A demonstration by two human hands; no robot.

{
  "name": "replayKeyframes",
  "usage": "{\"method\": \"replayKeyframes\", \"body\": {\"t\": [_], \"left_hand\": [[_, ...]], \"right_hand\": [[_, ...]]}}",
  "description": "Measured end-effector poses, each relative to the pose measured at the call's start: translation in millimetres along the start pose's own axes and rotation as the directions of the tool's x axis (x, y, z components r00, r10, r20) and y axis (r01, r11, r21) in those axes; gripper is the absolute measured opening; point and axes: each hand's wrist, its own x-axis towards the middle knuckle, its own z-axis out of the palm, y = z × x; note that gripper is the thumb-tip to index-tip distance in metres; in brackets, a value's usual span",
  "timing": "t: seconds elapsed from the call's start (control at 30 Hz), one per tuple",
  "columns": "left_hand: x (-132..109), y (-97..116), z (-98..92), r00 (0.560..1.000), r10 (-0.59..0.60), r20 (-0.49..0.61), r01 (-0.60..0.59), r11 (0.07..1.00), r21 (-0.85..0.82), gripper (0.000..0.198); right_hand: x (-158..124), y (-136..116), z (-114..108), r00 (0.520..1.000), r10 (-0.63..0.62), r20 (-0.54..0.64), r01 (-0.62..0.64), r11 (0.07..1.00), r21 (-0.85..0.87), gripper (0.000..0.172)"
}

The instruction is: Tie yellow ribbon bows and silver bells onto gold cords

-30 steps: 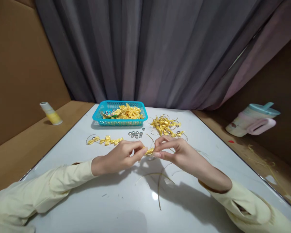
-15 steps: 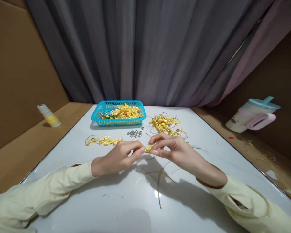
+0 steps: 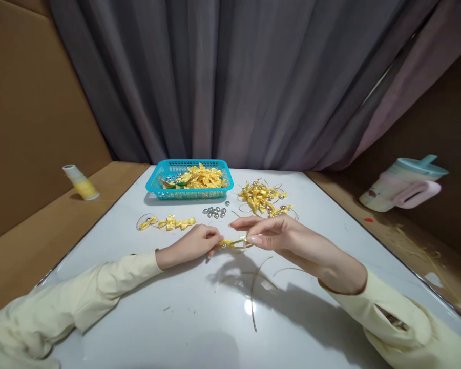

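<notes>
Between my hands, just above the white table, is a small yellow ribbon bow [image 3: 226, 243] with a gold cord [image 3: 238, 244] running off it to the right. My left hand [image 3: 197, 243] is closed and pinches the bow at its left side. Thumb and index finger of my right hand [image 3: 282, 236] pinch the cord's other end. Behind them lie several silver beads [image 3: 215, 212]. A row of yellow bows [image 3: 170, 222] is left of the beads, and a pile of bows with cords [image 3: 261, 197] sits behind my right hand.
A blue basket [image 3: 190, 194] of yellow bows and silver beads stands at the back of the white table [image 3: 157, 318]. Loose gold cords [image 3: 252, 294] lie in front. A thread spool [image 3: 81, 183] is at far left, a lidded cup [image 3: 401, 184] at far right.
My hands have moved apart; my right hand has shifted slightly right and draws the cord out from the bow. My left hand has turned, its fingers now curled more tightly.
</notes>
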Motion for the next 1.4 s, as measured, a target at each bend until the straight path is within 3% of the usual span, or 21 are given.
{"method": "replayKeyframes", "body": {"t": [0.27, 0.33, 0.4, 0.43, 0.5, 0.6, 0.8, 0.93, 1.1, 1.4], "left_hand": [[-3.7, 2.4, -13.5, 0.988, -0.058, 0.141, 0.039, 0.990, 0.134, 0.040], [-6.9, 7.2, -18.9, 0.995, -0.036, 0.097, 0.016, 0.980, 0.198, 0.046], [-12.5, 17.6, -24.7, 0.996, 0.065, -0.054, -0.052, 0.975, 0.218, 0.045], [-16.0, 24.4, -27.2, 0.991, 0.116, -0.071, -0.101, 0.978, 0.185, 0.041], [-23.2, 38.3, -30.5, 0.982, 0.189, -0.027, -0.186, 0.979, 0.083, 0.034], [-30.6, 51.5, -29.5, 0.985, 0.160, 0.059, -0.157, 0.986, -0.046, 0.026], [-32.9, 47.4, -19.0, 0.988, 0.134, 0.077, -0.121, 0.980, -0.155, 0.025], [-35.8, 47.2, -20.5, 0.976, 0.107, 0.192, -0.057, 0.966, -0.251, 0.022], [-37.4, 49.3, -25.5, 0.932, 0.087, 0.353, -0.031, 0.986, -0.163, 0.017], [-39.4, 47.5, -25.0, 0.926, 0.109, 0.361, -0.095, 0.994, -0.056, 0.018]], "right_hand": [[7.3, 9.5, -3.9, 0.998, 0.046, 0.044, -0.051, 0.993, 0.107, 0.011], [8.0, 10.6, -3.8, 0.998, 0.056, 0.042, -0.060, 0.993, 0.100, 0.012], [8.4, 10.7, -2.9, 0.997, 0.066, 0.049, -0.070, 0.994, 0.085, 0.014], [8.6, 10.6, -2.4, 0.996, 0.069, 0.060, -0.073, 0.994, 0.076, 0.015], [8.8, 10.1, -1.6, 0.994, 0.058, 0.088, -0.063, 0.997, 0.054, 0.015], [9.0, 10.0, -1.0, 0.993, 0.038, 0.111, -0.040, 0.999, 0.015, 0.014], [11.0, 12.8, 2.9, 0.985, 0.131, 0.109, -0.137, 0.990, 0.042, 0.009], [11.4, 14.2, 4.5, 0.966, 0.187, 0.178, -0.201, 0.978, 0.063, 0.010], [10.4, 13.9, 4.4, 0.948, 0.199, 0.247, -0.211, 0.977, 0.024, 0.008], [12.3, 14.6, 7.6, 0.929, 0.239, 0.283, -0.243, 0.970, -0.023, 0.012]]}}
